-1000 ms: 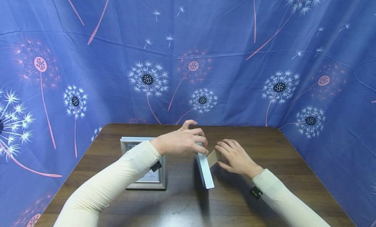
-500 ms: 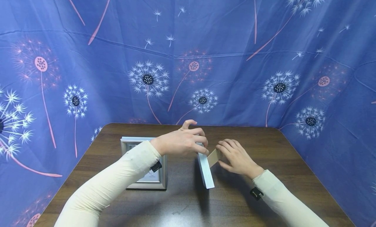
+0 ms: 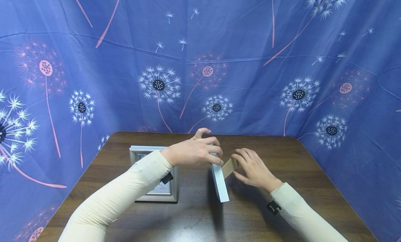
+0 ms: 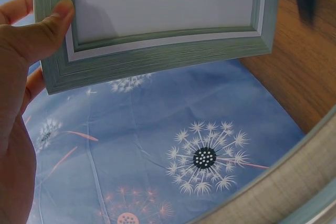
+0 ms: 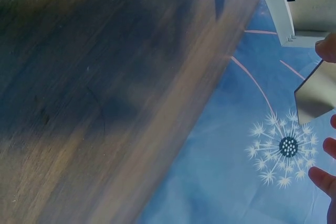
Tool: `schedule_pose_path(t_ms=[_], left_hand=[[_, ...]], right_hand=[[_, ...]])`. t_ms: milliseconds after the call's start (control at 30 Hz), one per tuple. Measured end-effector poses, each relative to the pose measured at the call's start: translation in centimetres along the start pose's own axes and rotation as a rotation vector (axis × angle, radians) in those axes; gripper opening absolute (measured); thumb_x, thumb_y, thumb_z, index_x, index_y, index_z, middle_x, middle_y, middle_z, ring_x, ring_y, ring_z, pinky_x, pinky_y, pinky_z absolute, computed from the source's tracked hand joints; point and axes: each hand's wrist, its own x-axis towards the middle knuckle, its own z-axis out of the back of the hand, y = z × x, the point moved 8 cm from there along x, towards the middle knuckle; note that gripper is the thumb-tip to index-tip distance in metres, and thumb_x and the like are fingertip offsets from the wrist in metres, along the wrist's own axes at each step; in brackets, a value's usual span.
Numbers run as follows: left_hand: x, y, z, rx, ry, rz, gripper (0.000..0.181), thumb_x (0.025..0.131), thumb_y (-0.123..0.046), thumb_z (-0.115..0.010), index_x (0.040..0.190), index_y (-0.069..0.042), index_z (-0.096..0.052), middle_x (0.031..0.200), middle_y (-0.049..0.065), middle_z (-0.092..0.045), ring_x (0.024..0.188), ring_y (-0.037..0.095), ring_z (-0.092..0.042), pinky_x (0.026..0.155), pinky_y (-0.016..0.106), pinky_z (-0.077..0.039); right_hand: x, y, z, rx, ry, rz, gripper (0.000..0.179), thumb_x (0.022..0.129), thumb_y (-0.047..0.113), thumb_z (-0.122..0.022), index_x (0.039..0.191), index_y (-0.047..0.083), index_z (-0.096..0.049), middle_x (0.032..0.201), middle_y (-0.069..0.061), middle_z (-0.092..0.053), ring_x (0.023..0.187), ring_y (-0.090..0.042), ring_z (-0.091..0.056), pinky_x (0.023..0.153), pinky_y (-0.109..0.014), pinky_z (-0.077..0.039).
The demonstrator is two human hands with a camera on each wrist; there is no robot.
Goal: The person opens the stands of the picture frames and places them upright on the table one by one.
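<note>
My left hand [image 3: 195, 151] grips the far upper part of a picture frame [image 3: 220, 184] that stands on its edge, seen nearly edge-on from above. In the left wrist view my thumb presses on the front of its pale green moulding [image 4: 157, 60], which surrounds a white print with leaves and a mustard pot. Behind the picture frame, my right hand [image 3: 255, 170] pinches a flat beige stand leg [image 3: 229, 168] angled out from the back. The right wrist view shows the thumb on this leg and part of the beige backing [image 5: 317, 3] inside a white rim.
A second, silver picture frame [image 3: 156, 198] lies face up on the brown wooden table [image 3: 269, 221] at the left, partly covered by my left forearm. A blue cloth [image 3: 247, 78] printed with dandelions hangs behind the table and along both sides.
Both hands keep their hold on the picture frame and its stand leg, nearly still. The whole head view has shifted by a few pixels.
</note>
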Motion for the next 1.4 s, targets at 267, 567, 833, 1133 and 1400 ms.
schedule_pose_path(t_ms=[267, 567, 833, 1133, 1400], left_hand=[[-0.1, 0.1, 0.0, 0.004, -0.004, -0.001, 0.028, 0.085, -0.024, -0.076, 0.11, -0.036, -0.07, 0.111, -0.015, -0.063, 0.111, 0.01, -0.052, 0.107, 0.054, -0.023], [0.0, 0.2, 0.1, 0.003, -0.033, -0.006, 0.03, 0.081, -0.026, -0.08, 0.108, -0.035, -0.07, 0.11, -0.015, -0.063, 0.109, 0.01, -0.053, 0.106, 0.054, -0.024], [0.0, 0.4, -0.1, 0.017, -0.011, 0.002, 0.033, 0.08, -0.022, -0.08, 0.109, -0.035, -0.07, 0.111, -0.015, -0.063, 0.109, 0.01, -0.053, 0.106, 0.053, -0.023], [0.0, 0.4, 0.0, 0.027, -0.022, 0.014, 0.031, 0.083, -0.019, -0.076, 0.109, -0.035, -0.07, 0.11, -0.016, -0.063, 0.108, 0.009, -0.053, 0.105, 0.052, -0.025], [-0.1, 0.6, 0.2, 0.027, -0.029, 0.031, 0.028, 0.085, -0.022, -0.075, 0.109, -0.034, -0.07, 0.108, -0.016, -0.063, 0.107, 0.009, -0.054, 0.105, 0.053, -0.026]], right_hand=[[-0.5, -0.5, 0.1, -0.006, -0.002, -0.023, 0.052, 0.084, 0.037, -0.063, 0.123, 0.004, -0.057, 0.121, -0.021, -0.056, 0.111, -0.041, -0.053, 0.095, -0.057, -0.041], [-1.1, -1.3, 0.3, -0.026, -0.014, -0.058, 0.053, 0.084, 0.038, -0.063, 0.125, 0.004, -0.057, 0.122, -0.02, -0.056, 0.11, -0.041, -0.052, 0.095, -0.056, -0.04], [-1.8, -1.8, 0.2, -0.045, -0.028, -0.071, 0.052, 0.095, 0.046, -0.048, 0.123, 0.004, -0.058, 0.125, -0.02, -0.056, 0.109, -0.042, -0.051, 0.09, -0.058, -0.04], [-2.9, -2.7, 0.4, -0.047, -0.028, -0.11, 0.051, 0.09, 0.042, -0.054, 0.123, 0.003, -0.058, 0.126, -0.021, -0.056, 0.111, -0.042, -0.05, 0.09, -0.058, -0.039], [-4.1, -3.6, 0.6, -0.051, -0.029, -0.148, 0.052, 0.084, 0.036, -0.059, 0.123, 0.002, -0.059, 0.125, -0.022, -0.056, 0.109, -0.045, -0.05, 0.086, -0.061, -0.04]])
